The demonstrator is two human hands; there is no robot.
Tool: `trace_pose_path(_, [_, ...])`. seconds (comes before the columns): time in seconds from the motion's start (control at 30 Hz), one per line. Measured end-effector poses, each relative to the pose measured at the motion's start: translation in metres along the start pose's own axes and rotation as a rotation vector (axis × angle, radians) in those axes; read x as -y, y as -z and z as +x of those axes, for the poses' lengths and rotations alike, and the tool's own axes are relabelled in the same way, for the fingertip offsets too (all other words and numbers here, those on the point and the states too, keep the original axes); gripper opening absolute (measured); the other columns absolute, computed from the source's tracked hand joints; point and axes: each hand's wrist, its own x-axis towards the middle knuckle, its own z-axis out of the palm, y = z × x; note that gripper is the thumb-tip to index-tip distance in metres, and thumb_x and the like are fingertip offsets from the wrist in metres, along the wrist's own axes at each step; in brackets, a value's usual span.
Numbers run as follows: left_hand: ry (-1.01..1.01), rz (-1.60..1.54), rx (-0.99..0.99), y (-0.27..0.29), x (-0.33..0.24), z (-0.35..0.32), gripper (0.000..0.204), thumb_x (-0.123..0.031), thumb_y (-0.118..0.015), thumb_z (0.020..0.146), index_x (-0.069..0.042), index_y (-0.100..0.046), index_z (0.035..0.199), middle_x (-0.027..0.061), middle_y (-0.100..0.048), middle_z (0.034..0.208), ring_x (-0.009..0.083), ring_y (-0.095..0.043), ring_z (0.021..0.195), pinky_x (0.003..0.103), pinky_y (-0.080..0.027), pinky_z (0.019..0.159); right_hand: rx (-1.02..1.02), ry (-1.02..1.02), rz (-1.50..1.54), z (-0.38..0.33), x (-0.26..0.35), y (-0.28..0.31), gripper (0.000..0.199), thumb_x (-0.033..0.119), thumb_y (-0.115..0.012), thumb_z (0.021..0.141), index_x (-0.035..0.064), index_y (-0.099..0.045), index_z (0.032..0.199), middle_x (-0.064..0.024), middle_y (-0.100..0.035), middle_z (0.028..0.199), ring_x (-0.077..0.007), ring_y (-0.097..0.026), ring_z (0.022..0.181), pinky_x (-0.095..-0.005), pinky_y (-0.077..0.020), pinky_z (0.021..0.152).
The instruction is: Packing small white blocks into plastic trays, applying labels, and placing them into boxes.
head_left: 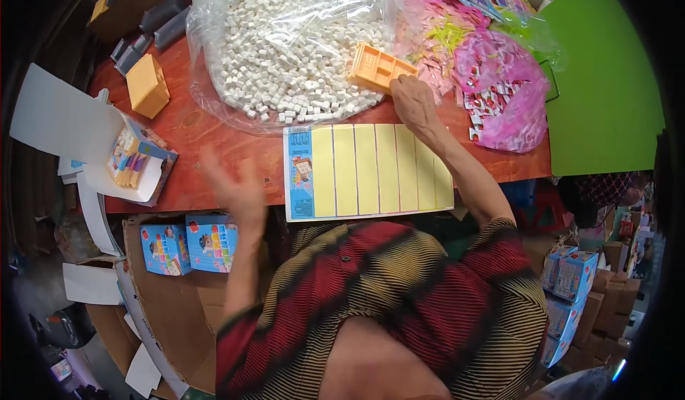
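Observation:
My right hand (pixel 414 104) grips the near right end of an orange plastic tray (pixel 385 70) with moulded compartments. The tray is tilted over the near right part of a large clear plastic bag (pixel 203 64), which holds a heap of small white cubes (pixel 300 50). Blurred by motion, my left hand (pixel 239 182) hovers over the red tabletop with its fingers apart and nothing seen in them. Between my hands lies a stack of flat printed card sheets (pixel 367 171), yellow with striped divisions and a blue picture panel at the left.
At the left stand a stack of orange trays (pixel 148 86) and an open white carton (pixel 93 132) with packed pieces. A pink bag (pixel 499 122) of small packets lies right, beside a green board (pixel 606 79). Blue boxes (pixel 212 244) sit in a cardboard box below the table edge.

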Motion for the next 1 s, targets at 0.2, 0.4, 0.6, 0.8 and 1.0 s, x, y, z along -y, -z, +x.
trace_pose_path(0.2, [-0.258,-0.158,0.395,-0.067,-0.050,-0.025,0.042,-0.006,-0.053,0.069,0.004,-0.039,0.108,0.0209,-0.046,0.104,0.0334,-0.045,0.098,0.036,-0.037,0.081,0.049,0.092,-0.026,0.000,-0.007,-0.008,0.013,0.006,-0.045,0.066,-0.0006,-0.055,0.059,-0.0159,-0.054,0.059,-0.0265,-0.056,0.056,-0.0339,-0.0441,0.048])
trace_pose_path(0.4, [-0.055,-0.241,0.578,-0.089,-0.055,-0.027,0.031,-0.006,-0.051,0.072,0.000,-0.047,0.103,0.0135,-0.057,0.081,0.0203,-0.057,0.064,0.029,-0.045,0.057,0.080,0.110,0.014,0.001,-0.022,-0.014,0.014,0.005,-0.044,0.066,-0.0023,-0.054,0.060,-0.0172,-0.053,0.057,-0.0279,-0.056,0.052,-0.0341,-0.0449,0.046])
trace_pose_path(0.6, [0.193,-0.399,0.774,-0.104,-0.050,-0.023,0.025,-0.011,-0.048,0.075,-0.001,-0.052,0.098,0.0059,-0.057,0.071,0.0078,-0.051,0.057,0.020,-0.041,0.049,0.046,0.205,-0.021,0.005,-0.032,-0.013,0.011,0.006,-0.045,0.066,-0.0010,-0.053,0.062,-0.0148,-0.053,0.060,-0.0257,-0.056,0.055,-0.0339,-0.0443,0.047])
trace_pose_path(0.8, [0.488,-0.618,0.958,-0.108,-0.067,-0.012,0.029,-0.015,-0.049,0.078,0.002,-0.048,0.103,0.0059,-0.056,0.081,0.0104,-0.053,0.065,0.021,-0.043,0.055,-0.221,0.178,0.047,0.002,-0.032,0.016,0.008,0.009,-0.050,0.064,0.0045,-0.043,0.063,-0.0096,-0.046,0.058,-0.0239,-0.047,0.055,-0.0355,-0.0356,0.050])
trace_pose_path(1.0, [0.687,-1.354,0.606,-0.119,-0.083,0.004,0.032,-0.017,-0.049,0.081,-0.004,-0.041,0.108,0.0075,-0.050,0.102,0.0174,-0.051,0.090,0.029,-0.044,0.074,-0.183,0.403,0.400,-0.005,0.041,0.023,0.009,0.008,-0.054,0.063,0.0077,-0.047,0.069,-0.0074,-0.045,0.060,-0.0224,-0.049,0.057,-0.0321,-0.0379,0.049])
